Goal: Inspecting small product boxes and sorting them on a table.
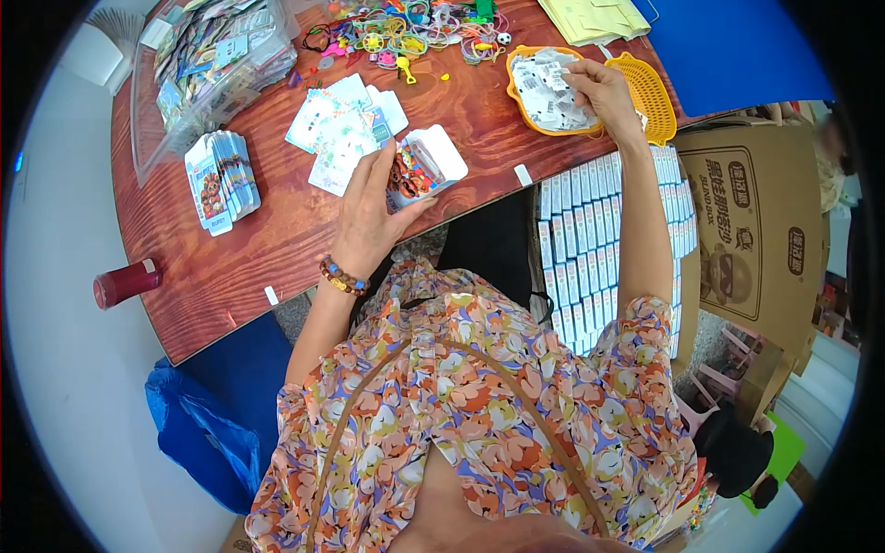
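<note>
White packets (544,88); yellow basket (544,130); multicoloured floral top (479,387); red-brown table (286,203).

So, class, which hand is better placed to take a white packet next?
Probably the right hand: its fingers are at the white packets in the yellow basket. The left hand grips the open box, farther away.

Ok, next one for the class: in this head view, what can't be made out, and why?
Head view:
Box, left side: hidden behind the left hand.
Packets by the right hand: too small to tell whether one is gripped.
Some small boxes: hidden by the right forearm.
Toy pile, far end: cut off by the top edge.
</note>
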Available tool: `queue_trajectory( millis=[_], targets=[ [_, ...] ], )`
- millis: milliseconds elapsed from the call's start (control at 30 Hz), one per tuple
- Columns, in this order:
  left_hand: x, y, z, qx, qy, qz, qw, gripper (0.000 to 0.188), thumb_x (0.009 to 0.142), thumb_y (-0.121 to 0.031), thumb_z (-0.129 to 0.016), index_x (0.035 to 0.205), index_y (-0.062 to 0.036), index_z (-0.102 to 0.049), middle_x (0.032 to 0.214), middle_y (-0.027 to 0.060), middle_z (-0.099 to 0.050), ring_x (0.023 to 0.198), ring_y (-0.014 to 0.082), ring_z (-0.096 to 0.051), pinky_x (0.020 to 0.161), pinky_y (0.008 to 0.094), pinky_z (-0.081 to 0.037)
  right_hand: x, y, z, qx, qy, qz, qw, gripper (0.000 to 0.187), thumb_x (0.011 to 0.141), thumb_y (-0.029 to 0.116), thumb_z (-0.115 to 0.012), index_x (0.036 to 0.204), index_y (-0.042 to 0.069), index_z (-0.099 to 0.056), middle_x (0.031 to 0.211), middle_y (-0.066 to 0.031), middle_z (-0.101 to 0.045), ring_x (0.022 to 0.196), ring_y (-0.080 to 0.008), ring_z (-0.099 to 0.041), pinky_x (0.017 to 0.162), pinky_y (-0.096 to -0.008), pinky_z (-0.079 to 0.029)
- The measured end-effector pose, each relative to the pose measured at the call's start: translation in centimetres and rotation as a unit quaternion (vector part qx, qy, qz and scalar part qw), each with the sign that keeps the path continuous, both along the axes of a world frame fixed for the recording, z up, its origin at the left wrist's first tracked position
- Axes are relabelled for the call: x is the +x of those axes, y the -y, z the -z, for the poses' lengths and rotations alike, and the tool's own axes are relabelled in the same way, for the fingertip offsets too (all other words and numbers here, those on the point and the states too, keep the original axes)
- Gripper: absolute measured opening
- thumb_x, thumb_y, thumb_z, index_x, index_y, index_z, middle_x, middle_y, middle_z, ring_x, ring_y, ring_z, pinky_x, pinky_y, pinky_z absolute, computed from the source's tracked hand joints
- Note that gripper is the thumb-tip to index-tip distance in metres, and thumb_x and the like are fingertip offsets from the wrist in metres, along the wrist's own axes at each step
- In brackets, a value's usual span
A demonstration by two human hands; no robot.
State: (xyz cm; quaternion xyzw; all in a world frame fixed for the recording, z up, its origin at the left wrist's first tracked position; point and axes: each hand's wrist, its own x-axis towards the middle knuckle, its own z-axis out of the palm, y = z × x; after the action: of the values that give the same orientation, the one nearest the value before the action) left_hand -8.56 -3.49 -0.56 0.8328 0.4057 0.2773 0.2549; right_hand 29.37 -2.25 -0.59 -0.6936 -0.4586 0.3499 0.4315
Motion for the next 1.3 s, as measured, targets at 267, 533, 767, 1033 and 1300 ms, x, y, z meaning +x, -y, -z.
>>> queue_trajectory(
  millis=[267,533,767,1033,1300],
  targets=[
    [0.4,0.1,0.0,-0.007,-0.006,0.007,1.0,0.083,0.072,-0.027,-0.086,0.14,0.0009,-0.047,0.122,0.0191,-0.057,0.109,0.0351,-0.06,0.091,0.0423,-0.051,-0.2,0.2,-0.7,-0.042,0.083,-0.016,0.996,0.015,0.095,0.022,-0.065,0.092,0.007,-0.069,0.058,0.0047,-0.054,0.05,-0.0001,-0.045,0.046,-0.0167,-0.031],
    [0.9,0.2,0.6,-0.013,-0.013,0.019,1.0,0.085,0.073,-0.029,-0.085,0.143,-0.0017,-0.044,0.125,0.0185,-0.056,0.113,0.035,-0.057,0.093,0.0428,-0.05,0.4,0.9,-1.1,-0.053,0.121,-0.043,0.99,0.027,0.092,0.011,-0.06,0.113,-0.005,-0.067,0.072,-0.001,-0.062,0.06,-0.0049,-0.053,0.055,-0.0221,-0.041],
    [1.2,0.3,0.3,-0.024,-0.011,0.039,0.999,0.085,0.073,-0.026,-0.085,0.143,-0.0013,-0.043,0.125,0.019,-0.055,0.113,0.0353,-0.058,0.092,0.0425,-0.05,0.3,1.3,-1.4,-0.017,0.071,-0.077,0.994,0.032,0.089,0.007,-0.062,0.117,-0.008,-0.064,0.087,-0.0027,-0.063,0.063,-0.0068,-0.055,0.059,-0.0225,-0.044],
    [0.9,0.4,0.6,-0.011,-0.007,0.046,0.999,0.084,0.073,-0.024,-0.084,0.143,-0.0012,-0.043,0.124,0.0191,-0.055,0.112,0.035,-0.058,0.093,0.042,-0.05,-0.8,1.0,-2.3,-0.049,0.166,-0.001,0.985,0.023,0.092,0.013,-0.064,0.106,-0.003,-0.07,0.072,0.0,-0.059,0.061,-0.0057,-0.051,0.057,-0.0218,-0.041],
    [1.2,0.2,0.4,-0.025,-0.017,0.052,0.998,0.085,0.073,-0.023,-0.085,0.144,-0.0019,-0.043,0.125,0.019,-0.055,0.113,0.0351,-0.058,0.093,0.0421,-0.05,-0.1,1.0,-1.6,-0.052,0.145,-0.047,0.987,0.03,0.092,0.012,-0.061,0.118,-0.003,-0.066,0.079,0.0004,-0.059,0.062,-0.0062,-0.051,0.06,-0.0208,-0.042]
  ],
)
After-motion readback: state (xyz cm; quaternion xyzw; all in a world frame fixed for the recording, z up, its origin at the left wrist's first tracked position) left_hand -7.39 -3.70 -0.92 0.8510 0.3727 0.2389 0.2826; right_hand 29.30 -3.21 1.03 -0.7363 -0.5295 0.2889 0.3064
